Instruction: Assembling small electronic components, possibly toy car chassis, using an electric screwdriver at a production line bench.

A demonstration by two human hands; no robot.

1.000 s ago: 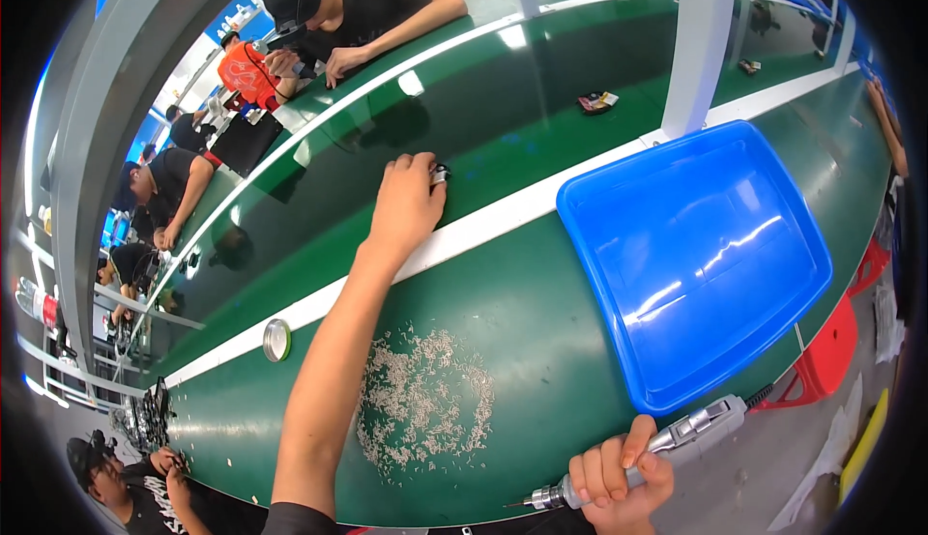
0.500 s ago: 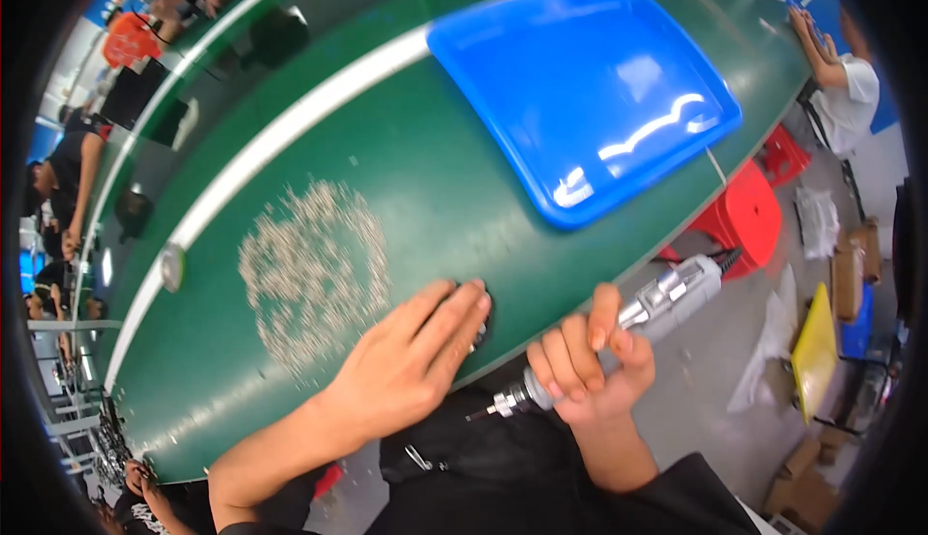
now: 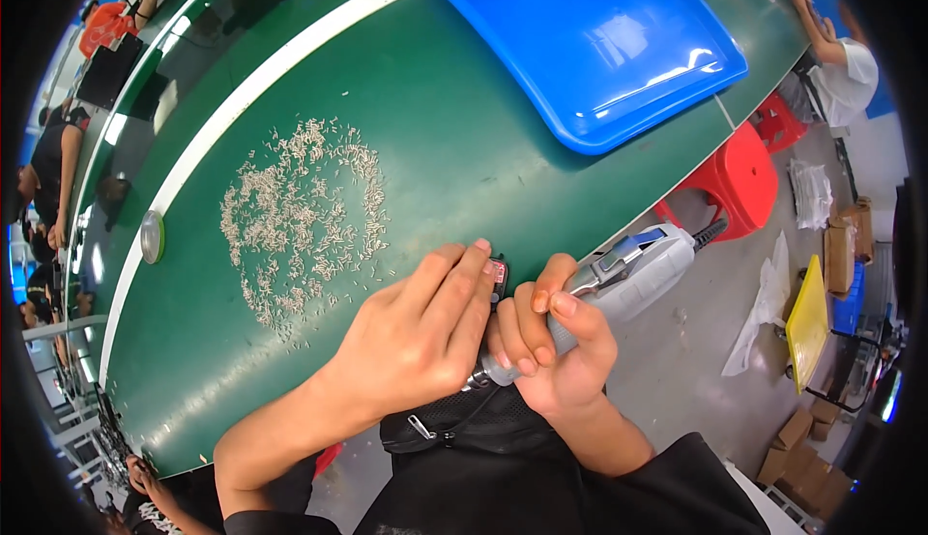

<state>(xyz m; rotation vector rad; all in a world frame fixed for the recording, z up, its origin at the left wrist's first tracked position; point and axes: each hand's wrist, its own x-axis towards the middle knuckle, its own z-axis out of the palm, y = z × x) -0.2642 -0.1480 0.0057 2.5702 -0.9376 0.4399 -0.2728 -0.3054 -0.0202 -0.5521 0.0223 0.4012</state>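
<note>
Near the table's front edge, my left hand (image 3: 411,332) lies with its fingers pressed together over a small black part with a red patch (image 3: 499,272). Most of that part is hidden under the fingers. My right hand (image 3: 556,347) is wrapped round a grey electric screwdriver (image 3: 638,269), whose cable end points away to the right. The screwdriver's tip is out of sight behind my left hand. Left of my hands, many small silver pins or screws (image 3: 300,221) lie scattered over the green table (image 3: 445,129).
A large blue tray (image 3: 590,61) sits on the table at the far right. A small round tin (image 3: 152,236) rests by the white strip at the left. Red stools (image 3: 739,187) stand beside the table. A yellow panel (image 3: 806,322) and cardboard boxes are on the right. Other people sit around.
My right hand has brought the screwdriver left, up against my left hand. The view has shifted, so the tray and the scattered pieces appear higher. My left hand stays over the small part.
</note>
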